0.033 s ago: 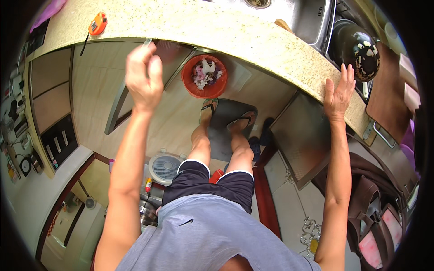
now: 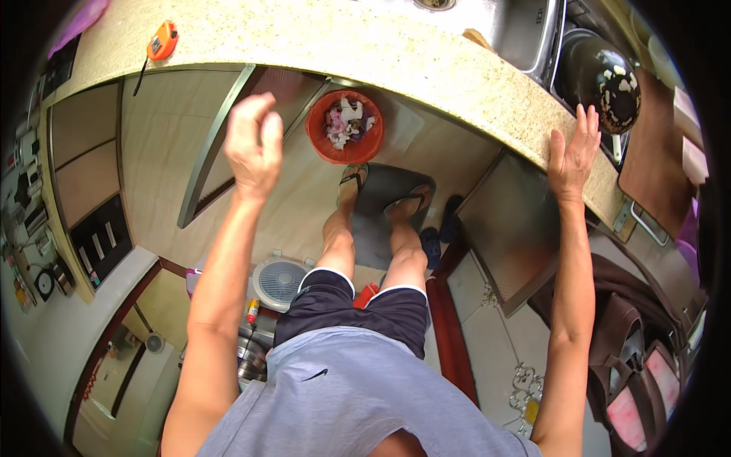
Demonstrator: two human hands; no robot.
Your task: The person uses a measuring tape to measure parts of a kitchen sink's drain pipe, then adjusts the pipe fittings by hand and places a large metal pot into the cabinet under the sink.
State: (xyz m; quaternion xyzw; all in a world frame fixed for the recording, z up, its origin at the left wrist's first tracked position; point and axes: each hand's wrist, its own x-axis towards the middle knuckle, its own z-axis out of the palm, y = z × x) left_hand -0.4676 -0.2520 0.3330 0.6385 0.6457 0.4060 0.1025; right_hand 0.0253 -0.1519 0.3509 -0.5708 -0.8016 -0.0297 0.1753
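My left hand (image 2: 255, 148) hangs in the air in front of the counter, thumb apart from loosely bent fingers, with nothing in it. It overlaps an open cabinet door (image 2: 207, 164) below the counter. My right hand (image 2: 573, 164) is at the right part of the counter edge, its fingers stretched out and its thumb spread. Those fingertips lie beside a dark round pan (image 2: 590, 80) with a pale, flaking patch; whether they touch it I cannot tell. On the left of the speckled stone counter (image 2: 320, 38) is an orange tape measure (image 2: 161, 42), its black strap over the edge.
Under the counter stands a red bin (image 2: 312, 137) holding crumpled waste. A steel sink (image 2: 518, 38) is set into the counter. Another open cabinet door (image 2: 510, 228) juts out at right, near a brown bag (image 2: 617, 335). A grey mat (image 2: 388, 217) lies under my feet.
My left hand has shifted a little to the right and down, away from the counter edge, uncovering the top of the cabinet door. My right hand has hardly moved.
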